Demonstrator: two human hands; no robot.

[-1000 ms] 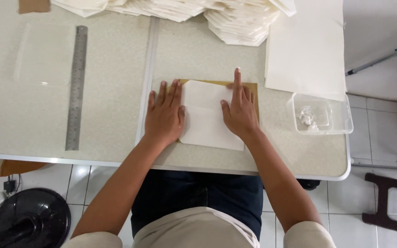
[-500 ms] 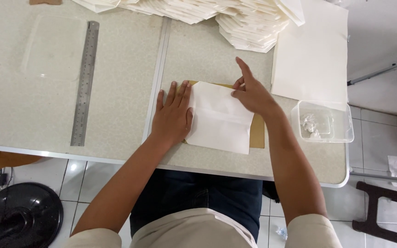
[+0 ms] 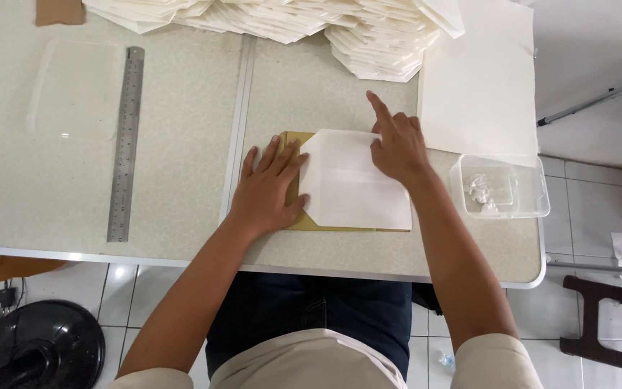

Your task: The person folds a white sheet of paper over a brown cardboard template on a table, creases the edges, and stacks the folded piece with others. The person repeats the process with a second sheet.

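While both hands [image 3: 332, 169] press spread on folded paper [image 3: 354, 191], a clear tub [image 3: 534, 194] holds white scraps [image 3: 485, 189].

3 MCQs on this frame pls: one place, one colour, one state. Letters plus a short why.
1. The metal ruler lies where?
A. left of both hands
B. under the folded paper
C. inside the plastic tub

2. The board under the folded paper is
A. blue
B. tan
C. black

3. The left hand is
A. a fist
B. raised high
C. flat, fingers spread

Key: 1 A, it lies on the table's left half. 2 B, tan edges show around the white sheet. 3 C, the palm presses the sheet's left edge; the right hand rests on its top right.
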